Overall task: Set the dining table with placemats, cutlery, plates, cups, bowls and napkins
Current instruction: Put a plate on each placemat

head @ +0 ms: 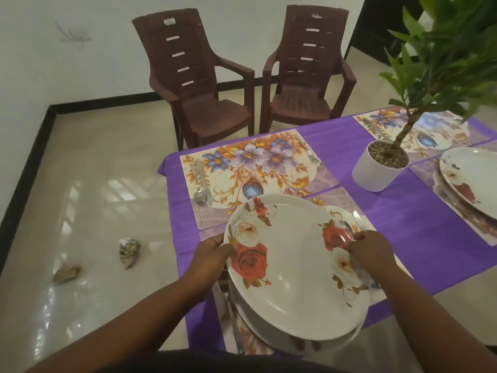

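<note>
Purple-clothed table (403, 232): we are gripping the top plate (293, 267) with both hands — left hand (212, 251), right hand (368, 249) — bare placemat (258, 173) lying straight ahead.

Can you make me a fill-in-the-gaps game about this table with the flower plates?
1. Both hands, left and right, hold a white ____ with red roses.
2. The tablecloth is ____.
3. The flowery placemat by the brown plastic chairs has cutlery but no ____.
4. The plant's round pot is ____.

Missing words: plate; purple; plate; white
</note>
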